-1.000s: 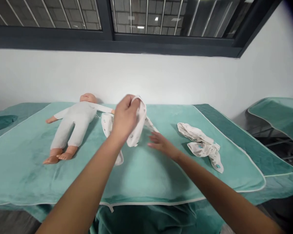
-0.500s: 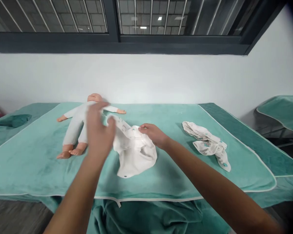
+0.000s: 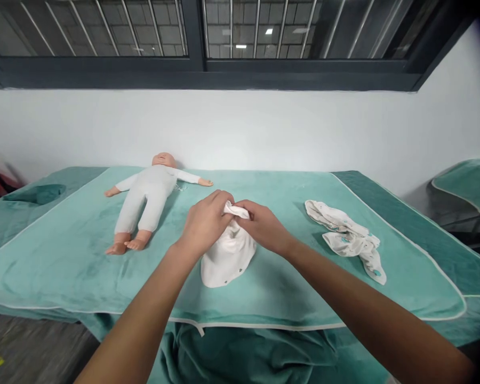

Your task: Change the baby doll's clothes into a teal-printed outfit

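Observation:
A small white baby garment (image 3: 229,260) hangs between my hands over the middle of the green cover, with dark snaps along its lower edge. My left hand (image 3: 208,221) grips its gathered upper edge from the left, fingers closed. From the right, my right hand (image 3: 264,225) pinches the same bunched edge, close to the left fingertips. Much of the upper cloth is hidden behind the fingers, and I cannot tell the garment's exact kind. Behind and left of my hands, a baby doll (image 3: 152,186) in a white suit lies on its back, arms spread.
A crumpled white garment with a green print (image 3: 344,232) lies to the right. Under everything is a green padded cover (image 3: 72,266) with white piping, its dark green cloth (image 3: 240,354) draping at the front. A white wall (image 3: 240,128) and barred window (image 3: 244,32) stand behind.
My left hand has come down to the right and closed on the garment beside my right hand. The cloth's upper edge is now bunched together. The view has shifted slightly left.

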### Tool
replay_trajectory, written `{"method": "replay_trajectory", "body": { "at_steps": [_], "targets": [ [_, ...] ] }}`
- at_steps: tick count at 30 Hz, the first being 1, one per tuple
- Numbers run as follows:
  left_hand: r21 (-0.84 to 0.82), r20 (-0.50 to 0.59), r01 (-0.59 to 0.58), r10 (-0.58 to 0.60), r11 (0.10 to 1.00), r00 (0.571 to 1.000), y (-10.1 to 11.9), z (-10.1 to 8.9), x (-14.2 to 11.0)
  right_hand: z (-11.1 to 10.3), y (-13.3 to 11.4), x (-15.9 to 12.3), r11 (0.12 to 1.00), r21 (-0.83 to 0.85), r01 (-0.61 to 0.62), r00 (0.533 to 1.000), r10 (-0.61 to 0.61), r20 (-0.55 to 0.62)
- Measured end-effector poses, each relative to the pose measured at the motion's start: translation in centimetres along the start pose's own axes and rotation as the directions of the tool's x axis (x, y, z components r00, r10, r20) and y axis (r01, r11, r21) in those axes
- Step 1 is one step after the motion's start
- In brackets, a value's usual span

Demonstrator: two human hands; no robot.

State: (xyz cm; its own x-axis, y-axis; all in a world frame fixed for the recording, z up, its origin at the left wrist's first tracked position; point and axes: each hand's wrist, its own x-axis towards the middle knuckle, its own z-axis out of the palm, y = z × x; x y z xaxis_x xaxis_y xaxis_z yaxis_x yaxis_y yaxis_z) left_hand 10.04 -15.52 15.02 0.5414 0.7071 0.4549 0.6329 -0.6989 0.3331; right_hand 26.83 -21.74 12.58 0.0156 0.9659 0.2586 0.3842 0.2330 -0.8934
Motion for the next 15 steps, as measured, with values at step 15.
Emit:
{"method": "replay_trajectory", "body": {
  "at_steps": [15],
  "targets": [
    [-0.195, -0.127, 0.041, -0.067, 0.980, 0.990, 1.8, -6.3, 1.7, -6.9, -5.4, 0.2, 0.913, -0.395, 0.107, 0.943, -0.219, -0.251]
  ]
}}
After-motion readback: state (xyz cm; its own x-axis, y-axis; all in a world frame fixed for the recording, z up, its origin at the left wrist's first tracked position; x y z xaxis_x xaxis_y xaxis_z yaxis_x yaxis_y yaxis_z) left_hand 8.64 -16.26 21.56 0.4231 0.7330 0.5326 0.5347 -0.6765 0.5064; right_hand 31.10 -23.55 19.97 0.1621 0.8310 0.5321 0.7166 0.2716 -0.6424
